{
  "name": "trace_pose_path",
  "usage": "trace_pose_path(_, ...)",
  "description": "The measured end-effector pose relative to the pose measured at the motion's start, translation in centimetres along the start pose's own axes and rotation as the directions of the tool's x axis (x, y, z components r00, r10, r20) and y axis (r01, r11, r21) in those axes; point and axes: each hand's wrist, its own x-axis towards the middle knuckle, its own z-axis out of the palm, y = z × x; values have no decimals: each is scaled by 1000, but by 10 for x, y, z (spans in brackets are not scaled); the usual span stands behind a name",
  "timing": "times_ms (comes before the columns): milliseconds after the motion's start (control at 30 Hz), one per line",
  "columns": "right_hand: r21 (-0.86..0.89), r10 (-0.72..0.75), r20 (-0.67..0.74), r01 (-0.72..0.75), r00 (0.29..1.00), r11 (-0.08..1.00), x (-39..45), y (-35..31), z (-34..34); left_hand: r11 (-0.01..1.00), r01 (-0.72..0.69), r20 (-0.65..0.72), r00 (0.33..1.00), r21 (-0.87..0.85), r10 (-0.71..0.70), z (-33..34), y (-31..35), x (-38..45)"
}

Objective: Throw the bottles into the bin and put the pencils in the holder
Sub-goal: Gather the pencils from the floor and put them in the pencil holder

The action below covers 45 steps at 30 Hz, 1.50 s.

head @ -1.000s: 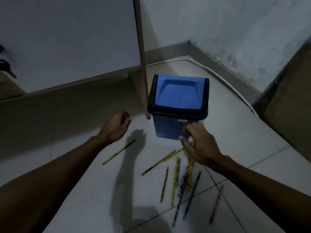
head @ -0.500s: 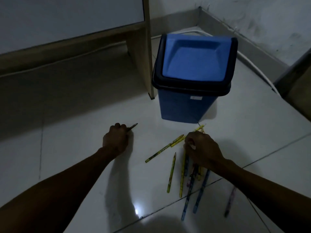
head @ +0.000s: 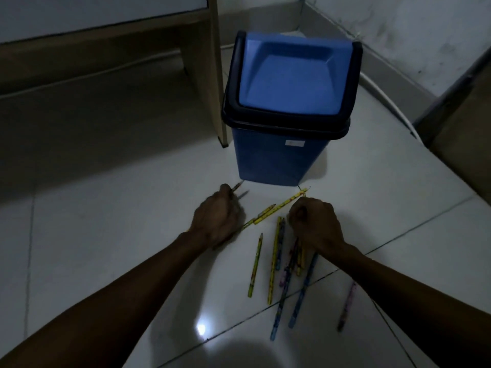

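Observation:
Several pencils point(head: 273, 258), yellow and blue, lie scattered on the white tiled floor in front of a blue bin point(head: 276, 160). The bin has a black rim and a closed blue swing lid. My left hand point(head: 216, 221) is closed on one pencil point(head: 237, 186), whose tip sticks out past the fingers towards the bin. Just to the right, my right hand point(head: 314, 224) is curled into a fist on the top of the pencil bunch. Two yellow pencils point(head: 279, 207) lie slanted between the hands. A single dark pencil point(head: 346, 306) lies apart at the right. No bottle or holder is in view.
A wooden desk panel point(head: 216, 75) stands just left of the bin, with shadowed floor under the desk. A white cable point(head: 385, 99) runs along the baseboard behind. Brown furniture point(head: 465, 115) stands at the right. A light reflection point(head: 201, 328) shines on the near tiles.
My left hand closed on the lone pencil at the left and carried it right, towards the pile. My right hand came down and curled onto the bunch. The view moved closer to the floor.

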Motion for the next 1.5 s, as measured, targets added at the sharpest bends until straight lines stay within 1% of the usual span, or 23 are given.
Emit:
trace_pose_path(67, 42, 82, -33, -81, 996, 996, 4, 2, -4, 1000, 4, 82, 997, 26, -6, 8, 12, 4)
trace_pose_path(167, 85, 145, -67, -139, 987, 987, 8, 9, -11, 998, 11, 224, 974, 55, -23, 17, 14, 12)
trace_pose_path(233, 96, 182, -78, -174, 980, 980, 9, 13, -15, 997, -10, 277, 961, 79, -12, 20, 9, 15)
trace_pose_path(300, 108, 241, -87, -232, 966, 967, 13, 15, -18, 992, -56, 276, 961, 111, 23, 23, 5, 17)
trace_pose_path(367, 161, 326, -93, -308, 941, 938, 21, 19, -18, 988, -85, 276, 960, 133, 46, 26, 2, 20)
trace_pose_path(500, 316, 491, -85, -444, 867, 839, 42, 27, -18, 989, -72, 299, 954, 131, 30, 23, 3, 24)
trace_pose_path(600, 402, 600, -50, -534, 798, 744, 61, 32, -16, 997, -27, 286, 958, 75, 4, 10, 9, 23)
trace_pose_path(733, 434, 684, -19, -610, 729, 663, 78, 34, -15, 999, -5, 239, 971, -33, 12, -8, 15, 17)
trace_pose_path(800, 430, 698, 6, -632, 716, 645, 83, 33, -13, 992, 38, 207, 978, -120, -13, -13, 13, 15)
trace_pose_path(900, 402, 697, 19, -644, 717, 651, 87, 33, -8, 955, 80, 176, 984, -286, -29, -13, 10, 14)
trace_pose_path(1033, 433, 695, 32, -637, 718, 638, 93, 31, -2, 878, 185, 232, 969, -442, -87, -11, 10, 10)
trace_pose_path(1133, 440, 716, 43, -657, 696, 612, 97, 31, 0, 806, 269, 263, 954, -527, -146, -8, 14, 6)
trace_pose_path(1233, 447, 735, 54, -674, 676, 588, 96, 31, -3, 785, 288, 250, 952, -548, -175, -4, 16, 5)
trace_pose_path(1367, 546, 746, 87, -658, 660, 518, 94, 33, -10, 773, 302, 211, 952, -558, -220, 3, 12, 5)
trace_pose_path(1500, 668, 709, 127, -588, 694, 456, 82, 25, -18, 770, 350, 221, 936, -534, -273, 7, 11, 0)
